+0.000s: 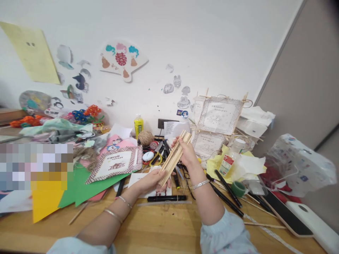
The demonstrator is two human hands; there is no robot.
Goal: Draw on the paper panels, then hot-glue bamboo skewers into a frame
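A bundle of thin wooden sticks (175,156) is held slantwise above the wooden table (159,229). My left hand (152,180) grips the bundle's lower end with the fingers wrapped round it. My right hand (186,152) is closed on the upper part, near the top ends. Both wrists wear thin bracelets. Below the hands lie a black marker (166,198) and a white sheet of paper.
Green paper (79,187) and yellow paper (43,201), a patterned card (116,164), a twine ball (145,138), a yellow bottle (138,125), scissors and pens crowd the table. Framed paper panels (219,114) lean on the wall. A plastic bag (299,164) and a phone (284,213) lie at the right.
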